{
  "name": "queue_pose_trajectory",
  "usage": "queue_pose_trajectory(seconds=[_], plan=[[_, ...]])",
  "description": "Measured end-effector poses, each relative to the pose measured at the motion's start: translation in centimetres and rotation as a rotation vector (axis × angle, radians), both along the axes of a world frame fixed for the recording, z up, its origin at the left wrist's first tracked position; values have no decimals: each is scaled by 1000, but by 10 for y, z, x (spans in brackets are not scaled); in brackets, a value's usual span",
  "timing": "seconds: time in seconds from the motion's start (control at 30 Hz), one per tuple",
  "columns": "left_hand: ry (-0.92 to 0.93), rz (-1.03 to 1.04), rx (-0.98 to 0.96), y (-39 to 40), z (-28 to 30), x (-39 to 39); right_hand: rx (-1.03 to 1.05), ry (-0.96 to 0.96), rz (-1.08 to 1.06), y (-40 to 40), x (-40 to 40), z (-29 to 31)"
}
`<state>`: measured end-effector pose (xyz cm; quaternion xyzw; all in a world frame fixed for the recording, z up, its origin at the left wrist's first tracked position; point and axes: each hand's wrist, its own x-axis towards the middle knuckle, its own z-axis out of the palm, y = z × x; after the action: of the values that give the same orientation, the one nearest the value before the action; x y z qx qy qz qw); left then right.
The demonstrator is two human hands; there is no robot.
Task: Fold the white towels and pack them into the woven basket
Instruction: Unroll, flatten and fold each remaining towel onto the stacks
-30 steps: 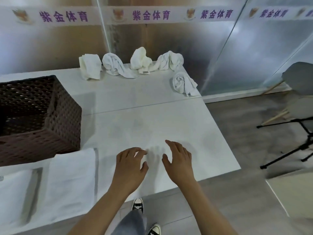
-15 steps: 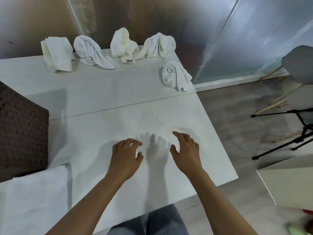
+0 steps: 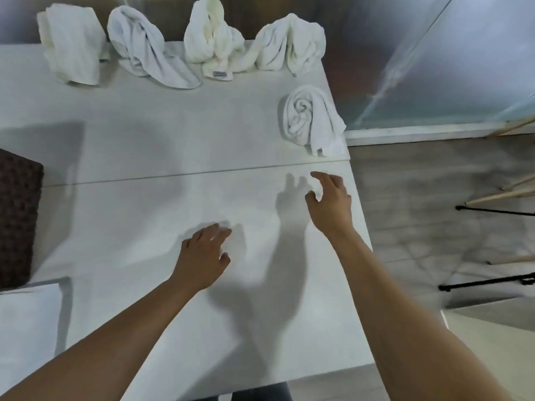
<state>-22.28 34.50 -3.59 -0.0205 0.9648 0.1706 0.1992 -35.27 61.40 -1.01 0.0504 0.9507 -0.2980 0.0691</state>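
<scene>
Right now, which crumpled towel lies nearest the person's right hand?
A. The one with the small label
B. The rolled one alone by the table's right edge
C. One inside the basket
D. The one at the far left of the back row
B: the right hand hovers open just short of the lone rolled towel by the table's right edge; the others sit farther back.

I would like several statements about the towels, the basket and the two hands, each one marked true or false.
1. The right hand grips a towel. False: it holds nothing, fingers loosely spread above the table.
2. The rolled towel lies near the table's right edge. True.
3. The woven basket stands at the right. False: it is at the left edge.
4. The left hand holds nothing. True.
5. Four crumpled towels line the far edge. True.
</scene>
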Motion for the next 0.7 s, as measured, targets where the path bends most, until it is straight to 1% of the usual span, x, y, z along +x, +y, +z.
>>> queue_pose_trajectory(seconds=[0.1, 0.17, 0.23, 0.3, 0.4, 0.53, 0.7], plan=[[-57, -17, -88, 2, -16, 4, 108, -78, 67, 14, -58, -4], [-105, -43, -114, 2, -25, 8, 176, -142, 97, 18, -92, -7], [-137, -38, -88, 2, -31, 10, 229, -183, 129, 20, -124, -11], [-128, -24, -73, 3, -31, 10, 267, -217, 165, 22, -151, -21], [-126, -14, -65, 4, -31, 10, 247, -301, 211, 32, -180, -34], [-115, -29, -105, 2, -32, 13, 218, -233, 315, 36, -186, -42], [-155, -13, -117, 8, -30, 11, 250, -190, 441, 29, -158, -47]])
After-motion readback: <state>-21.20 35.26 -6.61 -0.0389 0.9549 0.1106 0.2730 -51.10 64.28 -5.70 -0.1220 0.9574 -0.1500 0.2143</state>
